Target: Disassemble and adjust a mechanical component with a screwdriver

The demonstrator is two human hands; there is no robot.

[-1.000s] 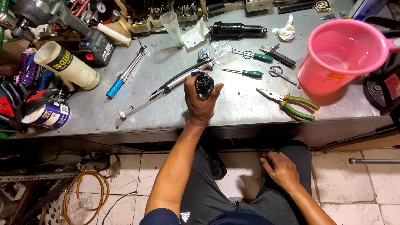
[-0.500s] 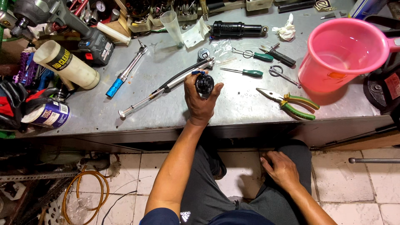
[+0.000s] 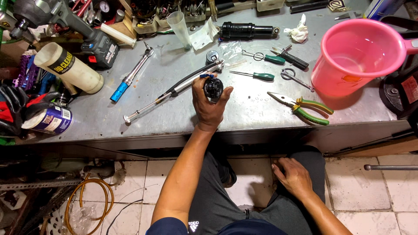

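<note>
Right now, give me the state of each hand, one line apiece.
Left hand: closed around a small black round part on the metal workbench.
Right hand: open, holding nothing, resting on the person's thigh.

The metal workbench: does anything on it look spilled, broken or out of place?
No spill or breakage shows. The grey metal workbench is simply cluttered; a crumpled white rag lies loose, and the pink plastic bucket stands upright.

Pink bucket [image 3: 361,56] cut off at right edge; black knob [image 3: 213,88] partly hidden by left hand [image 3: 209,106]
</note>
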